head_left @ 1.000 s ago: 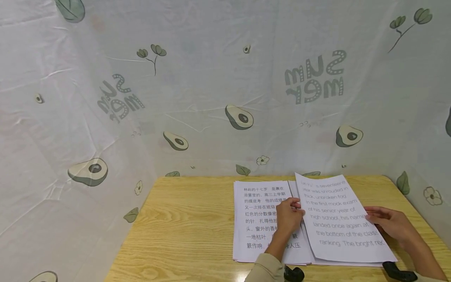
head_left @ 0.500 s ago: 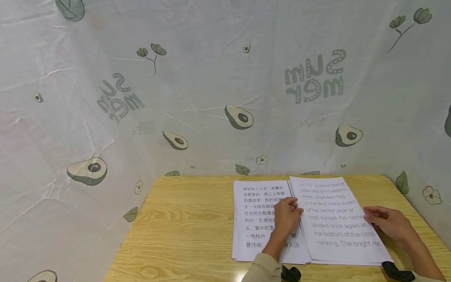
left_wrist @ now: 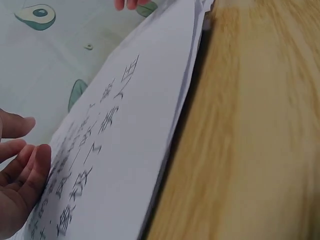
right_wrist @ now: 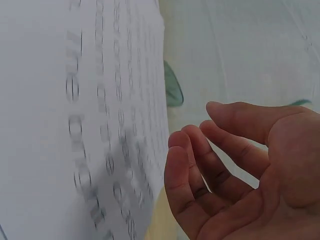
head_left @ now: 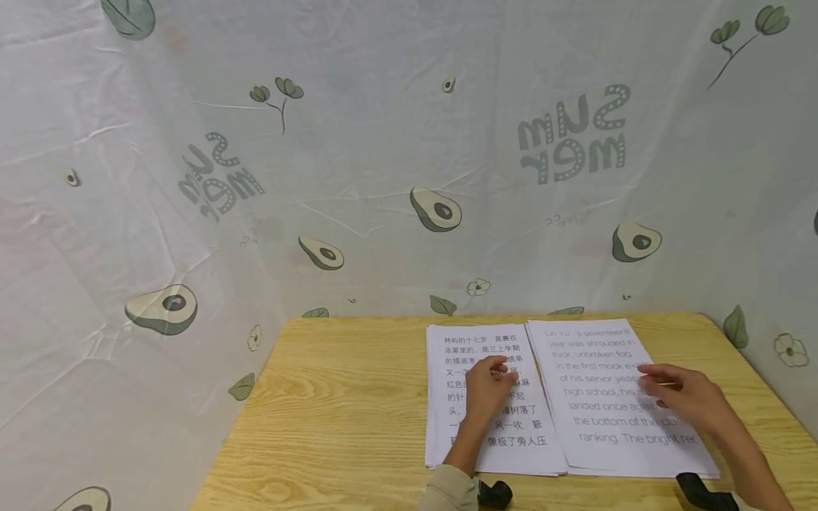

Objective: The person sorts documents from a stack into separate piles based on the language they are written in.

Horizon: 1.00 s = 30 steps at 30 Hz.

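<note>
Two stacks of printed paper lie side by side on the table. The left stack (head_left: 520, 426) carries Chinese text; the right stack (head_left: 594, 397) carries English text and its sheets sit slightly uneven. Over the Chinese pages hovers my left hand (head_left: 487, 394), fingers loosely bent and holding nothing. My right hand (head_left: 690, 401) hangs above the right side of the English page, thumb and fingers apart. In the left wrist view, the Chinese sheet (left_wrist: 130, 140) lies beside the left hand (left_wrist: 22, 185). The right wrist view has a gap between the right hand's thumb and fingers (right_wrist: 177, 167).
The wooden table (head_left: 339, 404) extends to the left of the stacks, with a strip along the right. Behind it hangs a pale curtain (head_left: 383, 142) printed with avocados and leaves. A black strap piece (head_left: 495, 495) sits at the left wrist, another (head_left: 703, 492) at the right.
The top English sheet, earlier tilted and held between both hands, has come down flat onto the right stack. Both hands have let go and moved left.
</note>
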Each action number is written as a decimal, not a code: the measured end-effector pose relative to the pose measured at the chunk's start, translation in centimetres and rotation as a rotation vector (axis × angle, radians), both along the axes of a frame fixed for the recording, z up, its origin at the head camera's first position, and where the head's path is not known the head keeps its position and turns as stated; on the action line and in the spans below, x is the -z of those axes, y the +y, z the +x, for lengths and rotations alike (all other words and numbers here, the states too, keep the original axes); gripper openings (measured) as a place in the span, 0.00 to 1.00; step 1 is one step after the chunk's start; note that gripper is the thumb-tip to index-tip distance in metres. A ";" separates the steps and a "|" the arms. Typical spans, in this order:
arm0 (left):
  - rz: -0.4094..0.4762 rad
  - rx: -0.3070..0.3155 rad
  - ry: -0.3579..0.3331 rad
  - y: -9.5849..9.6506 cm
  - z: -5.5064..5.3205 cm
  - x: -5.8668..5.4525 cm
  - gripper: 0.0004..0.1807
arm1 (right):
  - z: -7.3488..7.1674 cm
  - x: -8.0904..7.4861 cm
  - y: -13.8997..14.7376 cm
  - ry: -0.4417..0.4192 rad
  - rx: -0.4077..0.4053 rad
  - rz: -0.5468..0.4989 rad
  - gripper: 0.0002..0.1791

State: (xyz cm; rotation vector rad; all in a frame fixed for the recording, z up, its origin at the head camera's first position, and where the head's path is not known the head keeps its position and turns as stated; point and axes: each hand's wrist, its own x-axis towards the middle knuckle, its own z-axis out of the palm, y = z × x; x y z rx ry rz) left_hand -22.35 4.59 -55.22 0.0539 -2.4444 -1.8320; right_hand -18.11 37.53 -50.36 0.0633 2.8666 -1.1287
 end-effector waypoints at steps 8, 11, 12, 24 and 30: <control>-0.040 -0.013 0.035 -3.5 0.4 -0.2 0.19 | 0.0 0.3 -4.6 -0.008 -0.065 -0.101 0.28; -0.050 -0.013 0.044 -5.0 0.4 -0.5 0.19 | -0.2 0.6 -6.1 -0.009 -0.080 -0.146 0.28; -0.048 -0.012 0.051 -5.5 0.4 -0.6 0.19 | -0.2 0.7 -6.5 -0.009 -0.085 -0.160 0.28; -0.106 -0.056 0.092 -10.6 0.6 -1.2 0.20 | -0.8 1.1 -11.4 -0.028 -0.089 -0.247 0.27; -0.142 -0.081 0.071 -12.3 0.7 -0.9 0.19 | -0.9 1.5 -13.2 -0.025 -0.088 -0.246 0.25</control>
